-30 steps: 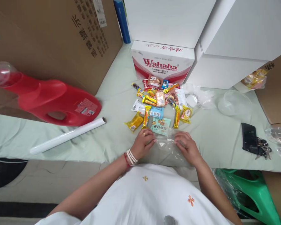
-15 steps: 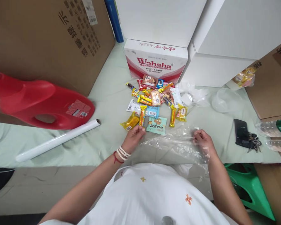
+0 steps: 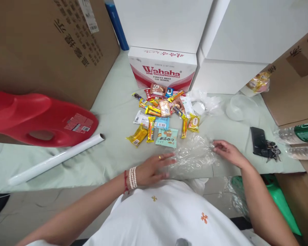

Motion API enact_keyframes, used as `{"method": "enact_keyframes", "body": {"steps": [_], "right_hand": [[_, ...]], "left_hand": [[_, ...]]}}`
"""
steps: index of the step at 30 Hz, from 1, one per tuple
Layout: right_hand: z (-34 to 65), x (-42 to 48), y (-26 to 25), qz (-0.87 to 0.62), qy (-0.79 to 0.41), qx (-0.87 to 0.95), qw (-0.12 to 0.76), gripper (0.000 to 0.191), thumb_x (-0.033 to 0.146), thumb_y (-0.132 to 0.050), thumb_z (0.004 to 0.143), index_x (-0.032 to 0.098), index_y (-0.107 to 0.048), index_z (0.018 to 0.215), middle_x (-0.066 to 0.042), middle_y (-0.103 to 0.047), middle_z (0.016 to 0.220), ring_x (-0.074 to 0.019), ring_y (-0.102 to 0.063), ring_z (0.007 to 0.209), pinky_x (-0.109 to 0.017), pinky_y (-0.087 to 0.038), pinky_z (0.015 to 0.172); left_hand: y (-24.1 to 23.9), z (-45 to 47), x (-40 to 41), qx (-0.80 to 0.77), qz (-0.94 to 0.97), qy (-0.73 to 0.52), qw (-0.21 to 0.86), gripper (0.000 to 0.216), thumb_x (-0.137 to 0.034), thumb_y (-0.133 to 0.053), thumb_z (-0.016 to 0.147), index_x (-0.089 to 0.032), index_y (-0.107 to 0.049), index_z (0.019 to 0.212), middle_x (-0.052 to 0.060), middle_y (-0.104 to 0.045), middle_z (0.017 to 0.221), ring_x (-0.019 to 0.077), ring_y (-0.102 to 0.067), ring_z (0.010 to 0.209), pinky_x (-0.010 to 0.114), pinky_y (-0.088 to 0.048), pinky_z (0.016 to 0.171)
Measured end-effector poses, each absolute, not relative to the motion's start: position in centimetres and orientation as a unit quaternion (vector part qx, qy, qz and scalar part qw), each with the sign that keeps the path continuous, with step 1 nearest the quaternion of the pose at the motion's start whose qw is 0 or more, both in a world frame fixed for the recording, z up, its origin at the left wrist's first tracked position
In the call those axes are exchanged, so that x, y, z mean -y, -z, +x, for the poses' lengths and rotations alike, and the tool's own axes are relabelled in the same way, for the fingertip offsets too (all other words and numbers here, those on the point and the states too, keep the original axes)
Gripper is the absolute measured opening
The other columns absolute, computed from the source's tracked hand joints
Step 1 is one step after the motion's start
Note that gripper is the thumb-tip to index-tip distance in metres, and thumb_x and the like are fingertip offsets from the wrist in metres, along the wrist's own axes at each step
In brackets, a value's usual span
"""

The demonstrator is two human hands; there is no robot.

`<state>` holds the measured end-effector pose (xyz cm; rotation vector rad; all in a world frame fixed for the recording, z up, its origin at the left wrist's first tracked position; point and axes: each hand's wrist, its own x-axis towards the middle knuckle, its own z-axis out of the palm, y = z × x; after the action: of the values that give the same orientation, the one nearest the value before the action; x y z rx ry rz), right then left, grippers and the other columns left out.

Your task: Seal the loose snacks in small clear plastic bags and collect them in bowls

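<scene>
A clear plastic bag (image 3: 192, 155) lies crumpled on the pale green cloth (image 3: 113, 153) in front of me. My left hand (image 3: 154, 167) rests flat with fingers stretched out, touching the bag's left edge. My right hand (image 3: 227, 152) pinches the bag's right edge with curled fingers. Just beyond the bag lies a pile of wrapped snacks (image 3: 164, 114), several yellow, one teal packet (image 3: 166, 137) nearest me.
A red detergent jug (image 3: 41, 118) and a white paper roll (image 3: 56, 159) lie at the left. A Wahaha box (image 3: 163, 70), white boxes and brown cartons stand behind. A clear bowl (image 3: 240, 107), phone with keys (image 3: 261, 147), bottles (image 3: 297, 135) and a green stool (image 3: 274, 194) sit at the right.
My left hand moved down from the snack pile and flattened onto the bag's left edge. My right hand stays on the bag's right edge. The view shifted right.
</scene>
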<state>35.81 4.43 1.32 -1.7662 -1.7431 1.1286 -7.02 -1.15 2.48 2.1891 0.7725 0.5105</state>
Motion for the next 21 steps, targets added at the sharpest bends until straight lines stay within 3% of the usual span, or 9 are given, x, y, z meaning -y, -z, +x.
{"method": "enact_keyframes", "body": {"steps": [4, 6, 8, 10, 12, 15, 19, 21], "right_hand": [[34.7, -8.4, -3.8, -0.73, -0.253, 0.614, 0.16, 0.044, 0.061, -0.052, 0.092, 0.022, -0.071, 0.098, -0.01, -0.075, 0.094, -0.0249, -0.069, 0.09, -0.034, -0.05, 0.082], [31.6, -11.3, -4.1, -0.76, -0.237, 0.593, 0.121, 0.048, 0.06, -0.044, 0.096, 0.021, -0.072, 0.091, -0.011, -0.075, 0.09, -0.0258, -0.069, 0.092, -0.032, -0.048, 0.079], [27.9, -14.0, -3.6, -0.771, -0.243, 0.58, 0.099, 0.049, 0.062, -0.047, 0.095, 0.02, -0.072, 0.088, -0.013, -0.075, 0.092, -0.0268, -0.068, 0.094, -0.031, -0.046, 0.077], [24.7, -16.0, -2.6, -0.769, -0.251, 0.579, 0.104, 0.045, 0.062, -0.06, 0.089, 0.018, -0.072, 0.089, -0.013, -0.075, 0.094, -0.0262, -0.068, 0.09, -0.03, -0.045, 0.074], [23.1, -16.7, -1.6, -0.762, -0.258, 0.581, 0.122, 0.041, 0.056, -0.069, 0.084, 0.017, -0.073, 0.094, -0.012, -0.075, 0.094, -0.0237, -0.067, 0.085, -0.028, -0.044, 0.071], [24.1, -15.9, -1.5, -0.754, -0.251, 0.584, 0.167, 0.04, 0.046, -0.066, 0.086, 0.015, -0.071, 0.11, -0.01, -0.074, 0.097, -0.0203, -0.065, 0.082, -0.027, -0.044, 0.07], [28.3, -13.0, -4.6, -0.7, -0.227, 0.601, 0.311, 0.042, 0.042, -0.061, 0.086, 0.017, -0.069, 0.118, -0.007, -0.071, 0.099, -0.0176, -0.059, 0.073, -0.029, -0.045, 0.068], [29.3, -11.4, -6.8, -0.638, -0.211, 0.662, 0.332, 0.042, 0.04, -0.062, 0.085, 0.02, -0.07, 0.121, -0.007, -0.069, 0.106, -0.0189, -0.059, 0.078, -0.031, -0.046, 0.071]], "left_hand": [[-3.1, -5.8, -0.4, -0.42, 0.813, -0.22, 0.337, 0.036, -0.024, -0.041, 0.104, -0.023, -0.068, 0.128, 0.007, -0.076, 0.119, 0.0192, -0.073, 0.103, 0.031, -0.057, 0.087], [-2.6, -3.9, -1.1, -0.407, 0.857, -0.169, 0.268, 0.033, -0.019, -0.046, 0.101, -0.025, -0.072, 0.12, 0.006, -0.076, 0.12, 0.0199, -0.072, 0.103, 0.034, -0.056, 0.087], [-1.8, -2.2, -1.3, -0.374, 0.899, -0.118, 0.197, 0.03, -0.02, -0.054, 0.098, -0.027, -0.072, 0.121, 0.006, -0.071, 0.133, 0.0236, -0.066, 0.119, 0.042, -0.052, 0.1], [-0.6, -1.5, -0.9, -0.356, 0.917, -0.084, 0.158, 0.041, -0.029, -0.064, 0.094, -0.027, -0.065, 0.135, 0.008, -0.062, 0.147, 0.0281, -0.053, 0.137, 0.052, -0.039, 0.116], [0.5, -2.2, -0.1, -0.374, 0.912, -0.076, 0.149, 0.068, -0.045, -0.071, 0.089, -0.025, -0.05, 0.151, 0.011, -0.05, 0.158, 0.0324, -0.038, 0.15, 0.061, -0.019, 0.125], [1.9, -4.5, 1.3, -0.426, 0.888, -0.075, 0.156, 0.097, -0.069, -0.069, 0.082, -0.025, -0.034, 0.16, 0.015, -0.042, 0.163, 0.0389, -0.025, 0.156, 0.072, 0.004, 0.122], [2.7, -5.9, 2.4, -0.453, 0.872, -0.073, 0.173, 0.101, -0.08, -0.064, 0.077, -0.03, -0.035, 0.16, 0.015, -0.039, 0.165, 0.043, -0.02, 0.157, 0.076, 0.013, 0.117], [2.8, -5.5, 2.2, -0.466, 0.863, -0.08, 0.179, 0.101, -0.08, -0.065, 0.077, -0.03, -0.035, 0.16, 0.015, -0.038, 0.165, 0.0425, -0.018, 0.157, 0.074, 0.014, 0.118]]}}
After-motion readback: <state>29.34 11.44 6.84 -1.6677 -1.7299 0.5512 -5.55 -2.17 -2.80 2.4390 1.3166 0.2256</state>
